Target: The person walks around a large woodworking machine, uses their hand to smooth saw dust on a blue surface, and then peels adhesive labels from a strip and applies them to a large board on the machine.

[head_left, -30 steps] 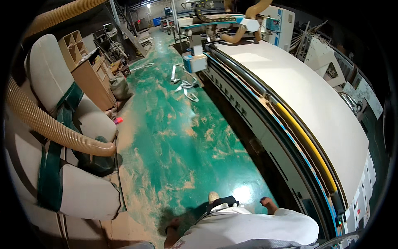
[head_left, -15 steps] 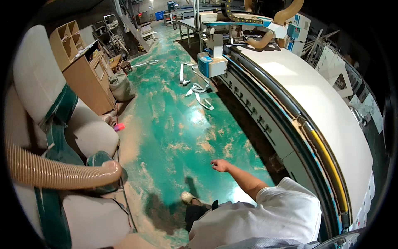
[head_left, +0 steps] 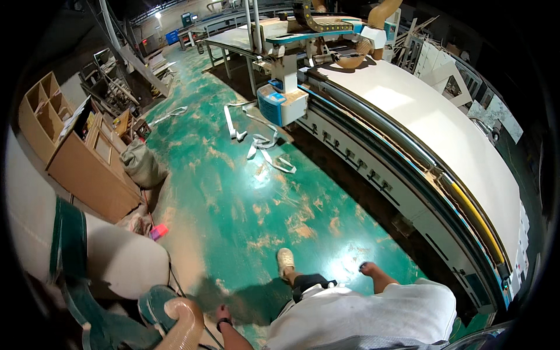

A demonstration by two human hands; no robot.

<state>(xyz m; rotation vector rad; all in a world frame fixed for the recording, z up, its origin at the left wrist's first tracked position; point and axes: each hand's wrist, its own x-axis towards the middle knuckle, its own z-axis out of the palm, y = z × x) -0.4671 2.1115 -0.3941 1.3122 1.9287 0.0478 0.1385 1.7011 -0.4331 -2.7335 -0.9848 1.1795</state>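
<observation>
My left hand (head_left: 224, 315), with a dark band at its wrist, hangs low over the green floor, close to the bent end of a ribbed hose (head_left: 185, 318). Too little of its fingers shows to tell whether they are open or closed. On the other side of my white shirt, my right hand (head_left: 370, 269) hangs above a bright reflection on the floor. Its fingers are curled in; a dark spot shows at their tips, and I cannot make out what it is. Neither hand touches the long machine bed (head_left: 408, 99) to the right.
The green floor (head_left: 233, 198) is dusted with sawdust. White strips (head_left: 265, 143) lie ahead, near the machine's blue and white box (head_left: 282, 104). Along the left stand large pale dust bags (head_left: 125, 254), a sack (head_left: 142, 164) and a wooden cabinet (head_left: 96, 166). A pink object (head_left: 158, 232) lies beside them.
The view has moved forward along the floor and turned right. My right hand has dropped back toward my side. My left hand has come into view, and a foot now shows ahead.
</observation>
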